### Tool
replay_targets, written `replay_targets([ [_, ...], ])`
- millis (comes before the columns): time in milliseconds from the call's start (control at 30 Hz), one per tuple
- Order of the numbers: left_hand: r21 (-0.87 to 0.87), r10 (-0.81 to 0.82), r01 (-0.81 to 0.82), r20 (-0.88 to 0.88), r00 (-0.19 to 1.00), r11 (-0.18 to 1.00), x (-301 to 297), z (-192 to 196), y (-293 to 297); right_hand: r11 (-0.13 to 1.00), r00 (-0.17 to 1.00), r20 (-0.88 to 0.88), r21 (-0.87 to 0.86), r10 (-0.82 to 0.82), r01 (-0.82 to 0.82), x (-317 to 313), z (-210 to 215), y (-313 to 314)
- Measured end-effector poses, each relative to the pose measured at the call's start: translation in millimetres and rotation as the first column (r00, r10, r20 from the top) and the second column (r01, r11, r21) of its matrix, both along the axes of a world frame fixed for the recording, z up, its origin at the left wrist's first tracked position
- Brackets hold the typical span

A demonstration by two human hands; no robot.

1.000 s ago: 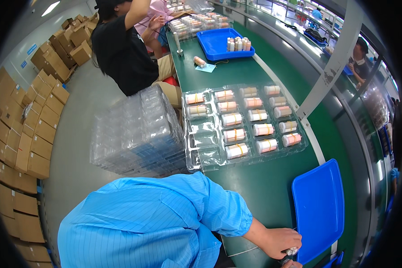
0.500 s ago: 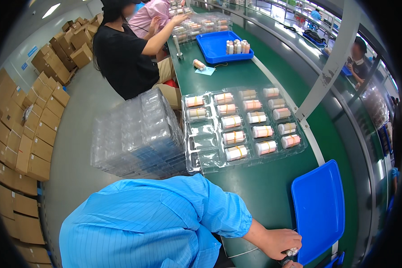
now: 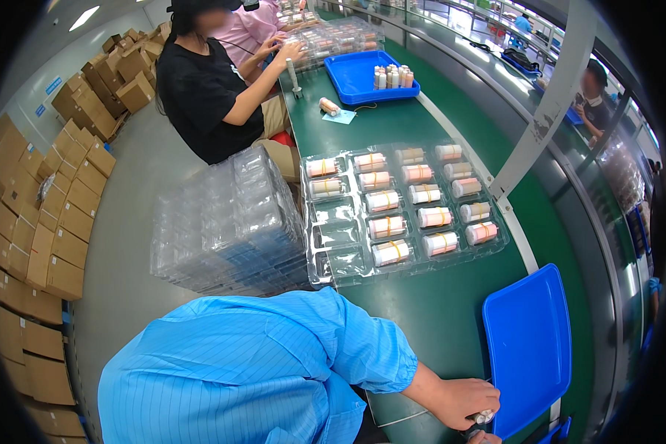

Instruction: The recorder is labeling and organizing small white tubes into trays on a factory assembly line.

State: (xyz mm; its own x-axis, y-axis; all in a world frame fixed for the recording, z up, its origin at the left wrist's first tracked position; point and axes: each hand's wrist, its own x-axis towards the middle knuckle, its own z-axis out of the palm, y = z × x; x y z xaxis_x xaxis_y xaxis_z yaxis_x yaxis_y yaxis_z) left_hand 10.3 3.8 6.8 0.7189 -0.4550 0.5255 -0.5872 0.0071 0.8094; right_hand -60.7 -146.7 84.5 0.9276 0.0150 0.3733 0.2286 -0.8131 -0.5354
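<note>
The wearer's own hands do not show, so whether they are wide, narrow or holding anything cannot be told. The only working hand close by belongs to a person in a light blue coat (image 3: 251, 370) bent over at the lower edge. That co-worker's hand (image 3: 462, 399) is curled around a small cylinder with a pale cap (image 3: 485, 418), held at the near edge of the green counter (image 3: 429, 311), just beside the near corner of an empty blue tray (image 3: 529, 348). A sliver of another hand (image 3: 481, 438) shows right under it at the picture's edge; whose it is cannot be told.

Farther along the counter lies a clear blister tray (image 3: 399, 207). Its pockets hold rows of pink and white banded tubes (image 3: 388, 226), while several pockets on its left side are empty. A tall stack of clear trays (image 3: 229, 222) stands just off the counter's left edge.

Beyond, a seated person in a black shirt (image 3: 200, 89) reaches toward more clear packs, near a second blue tray (image 3: 359, 74) holding upright tubes. Cardboard boxes (image 3: 44, 214) line the left wall.
</note>
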Motion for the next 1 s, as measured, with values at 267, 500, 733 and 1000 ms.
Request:
replay_targets([
  [267,0.003,0.002,-0.002,0.008,1.0,1.0,0.0,-1.2,-1.0,1.0,1.0,0.005,0.023,-0.01,0.01,-0.5,-6.5,-4.8],
  [500,-0.002,0.005,-0.005,0.008,1.0,1.0,0.4,-1.4,-0.8,1.0,1.0,0.002,0.014,0.011,-0.011,0.3,-6.2,-5.1],
  [733,-0.002,0.004,-0.004,0.036,0.999,1.0,3.8,-9.5,-5.8,0.994,0.997,-0.04,0.09,0.07,-0.066,-1.7,-6.1,2.1],
  [1000,-0.217,0.151,-0.11,0.184,0.971,0.97,3.8,1.6,-5.9,0.991,0.991,0.129,0.126,0.032,-0.048,0.2,-27.1,-1.3],
])
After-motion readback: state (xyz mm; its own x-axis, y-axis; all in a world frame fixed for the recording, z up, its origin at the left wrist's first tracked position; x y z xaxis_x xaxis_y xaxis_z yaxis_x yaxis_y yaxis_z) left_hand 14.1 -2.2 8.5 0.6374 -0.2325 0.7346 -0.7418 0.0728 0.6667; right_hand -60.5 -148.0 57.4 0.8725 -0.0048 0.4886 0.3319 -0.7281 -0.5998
